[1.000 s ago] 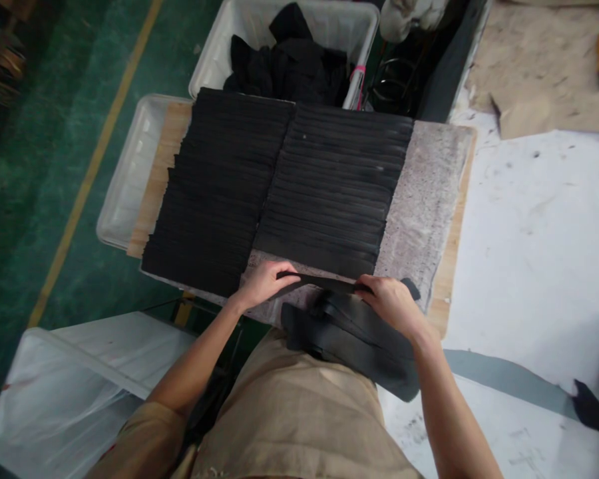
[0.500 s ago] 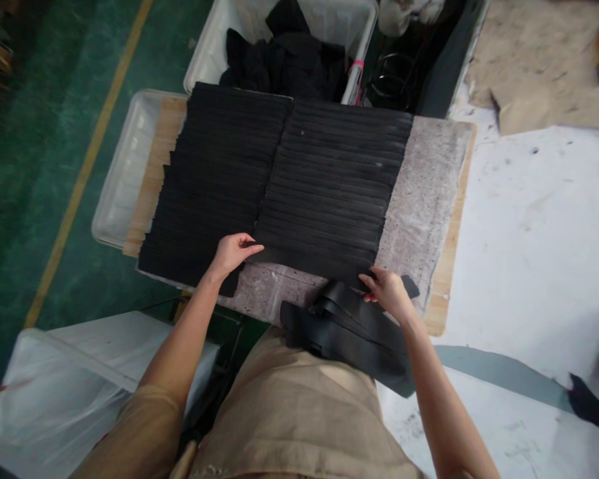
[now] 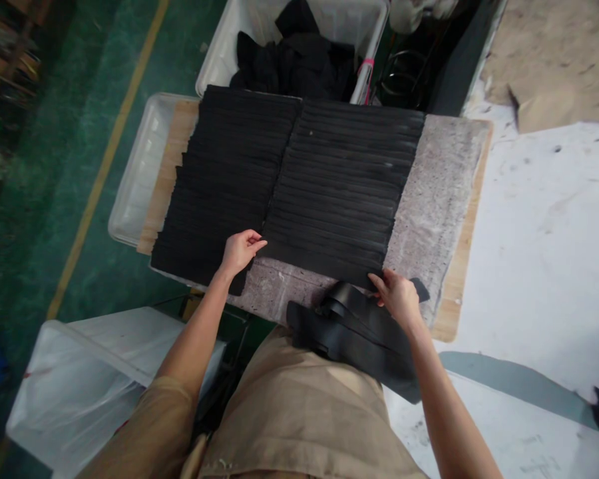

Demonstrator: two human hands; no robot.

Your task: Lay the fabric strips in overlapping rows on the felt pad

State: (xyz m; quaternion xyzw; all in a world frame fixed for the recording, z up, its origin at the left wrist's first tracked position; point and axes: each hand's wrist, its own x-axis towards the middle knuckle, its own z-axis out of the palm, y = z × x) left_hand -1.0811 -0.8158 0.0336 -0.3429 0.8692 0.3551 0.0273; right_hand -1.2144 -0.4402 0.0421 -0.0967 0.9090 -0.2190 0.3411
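My left hand (image 3: 243, 253) pinches the left end of a black strip (image 3: 319, 261), thumb and forefinger closed on it. At the strip's other end, the fingers of my right hand (image 3: 398, 293) are closed at its corner. This strip lies along the near edge of the right column of overlapping black strips (image 3: 349, 173). A second column of black strips (image 3: 229, 173) lies directly to its left. Both columns rest on a speckled grey sheet (image 3: 429, 179) over a wooden board (image 3: 449, 313). Loose black pieces (image 3: 359, 326) are heaped beneath my right hand, close to my apron.
Behind the board stands a white bin (image 3: 212, 60) holding black material. A white tray (image 3: 130, 199) shows past the board's left end, and another white bin (image 3: 94, 359) stands at lower left. A white-topped table (image 3: 539, 239) adjoins on the right, with brown sheeting (image 3: 569, 60).
The whole scene has shifted a little to the right in view. Both hands stay at the strip's ends, and the strip looks flatter against the column.
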